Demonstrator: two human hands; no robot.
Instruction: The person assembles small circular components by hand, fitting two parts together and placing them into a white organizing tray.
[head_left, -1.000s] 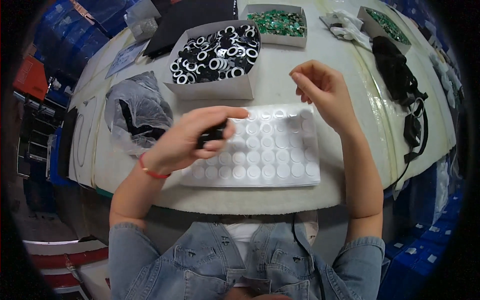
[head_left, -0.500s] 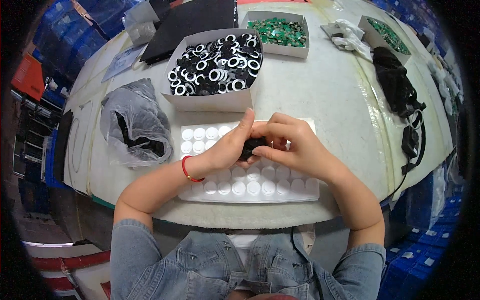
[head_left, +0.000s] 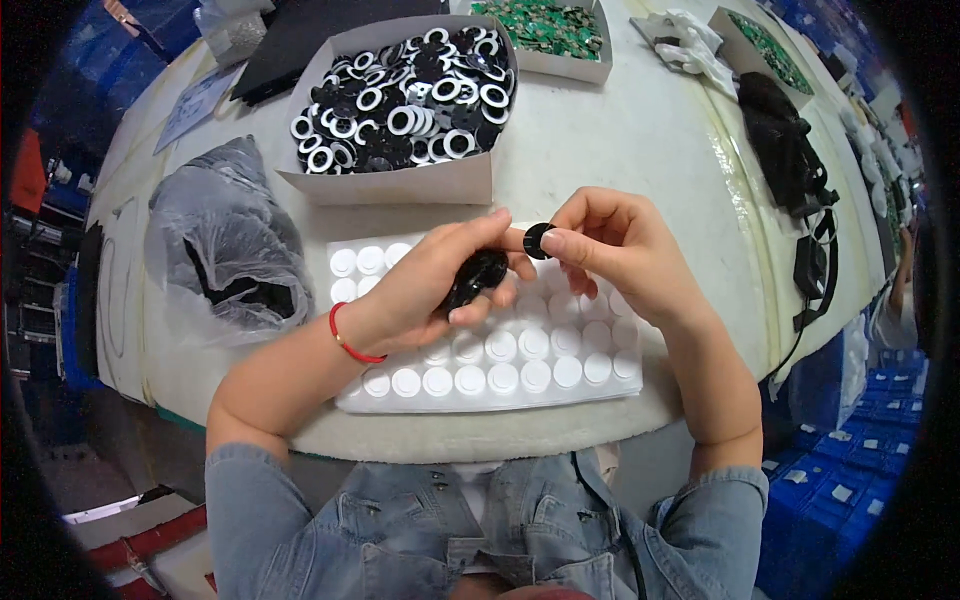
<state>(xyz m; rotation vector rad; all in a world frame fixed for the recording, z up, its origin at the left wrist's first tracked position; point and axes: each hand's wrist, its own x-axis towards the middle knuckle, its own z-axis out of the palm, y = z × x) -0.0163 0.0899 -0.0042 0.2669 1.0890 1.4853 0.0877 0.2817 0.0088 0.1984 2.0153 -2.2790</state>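
Note:
My left hand (head_left: 415, 285) is curled around a clump of small, glossy black parts (head_left: 478, 276) over the white sheet. Between the thumb and fingers of my right hand (head_left: 630, 245) is a black round disc (head_left: 537, 240), close to my left fingertips. Beneath both hands lies the white sheet (head_left: 490, 402), covered with rows of round white discs (head_left: 502, 378); my hands and forearms hide part of it. Just beyond it stands a white cardboard box (head_left: 400, 188) heaped with black parts and white rings (head_left: 400, 120).
A clear plastic bag (head_left: 235, 240) with black contents sits at the left. Cardboard trays of green pieces (head_left: 545, 28) stand at the far middle and far right. A black pouch (head_left: 775, 150) and a cabled black device (head_left: 812, 265) lie along the right side.
My hands have moved apart; the right now pinches a single black disc, and the clump in my left hand shows more fully. The whole view has shifted slightly.

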